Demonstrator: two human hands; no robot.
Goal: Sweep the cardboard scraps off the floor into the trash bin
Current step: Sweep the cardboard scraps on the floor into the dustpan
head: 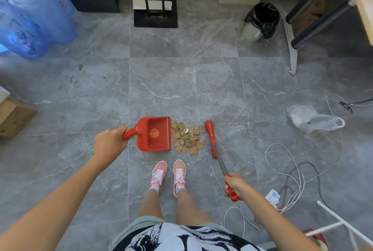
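A pile of brown cardboard scraps (186,137) lies on the grey tiled floor in front of my pink shoes. My left hand (110,143) grips the handle of a red dustpan (156,133), whose open edge rests on the floor against the left side of the pile. My right hand (235,184) holds the red end of a broom handle; the red broom head (211,135) stands just right of the scraps. The trash bin (260,21), pale green with a black bag, stands far back on the right.
Blue water jugs (32,12) stand at the back left, a cardboard box (14,117) at the left edge. A black stand base (155,10) is at the back, a table leg (292,51) near the bin. A plastic bag (310,118) and loose cables (290,172) lie to the right.
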